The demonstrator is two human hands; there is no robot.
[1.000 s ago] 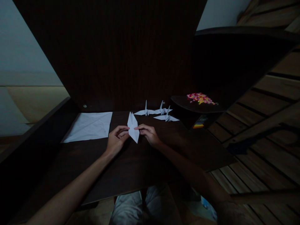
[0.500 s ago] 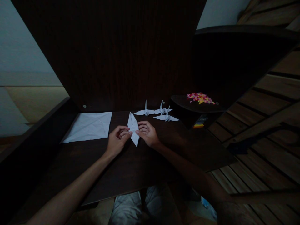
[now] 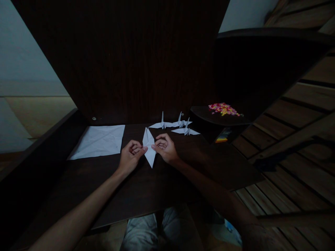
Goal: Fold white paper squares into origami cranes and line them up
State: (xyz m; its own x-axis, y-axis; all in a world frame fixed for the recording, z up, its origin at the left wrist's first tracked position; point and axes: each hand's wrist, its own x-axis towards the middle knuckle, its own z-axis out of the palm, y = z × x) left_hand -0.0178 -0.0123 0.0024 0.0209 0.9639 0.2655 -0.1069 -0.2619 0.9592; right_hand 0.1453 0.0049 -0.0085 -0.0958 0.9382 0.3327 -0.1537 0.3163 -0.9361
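Note:
Between my two hands is a white folded paper (image 3: 150,153), diamond-shaped, with a split at its far tip and one point towards me. My left hand (image 3: 132,155) pinches its left edge between thumb and curled fingers. On the opposite edge my right hand (image 3: 165,149) pinches it the same way, thumb on top. Just beyond stand three white paper cranes, one at the left (image 3: 162,124), one behind (image 3: 180,122) and one nearer on the right (image 3: 186,131). The underside of the folded paper is hidden.
A creased white sheet (image 3: 98,141) lies on the dark desk (image 3: 115,195) to the left. On a small rounded shelf (image 3: 201,113) at right sits a heap of tiny pink, red and yellow pieces (image 3: 224,109). A raised side board (image 3: 39,143) bounds the desk's left.
The folded paper has shifted slightly towards me and turned a little, its near point now lower. My right fingers have lifted slightly. The cranes and sheet stay put.

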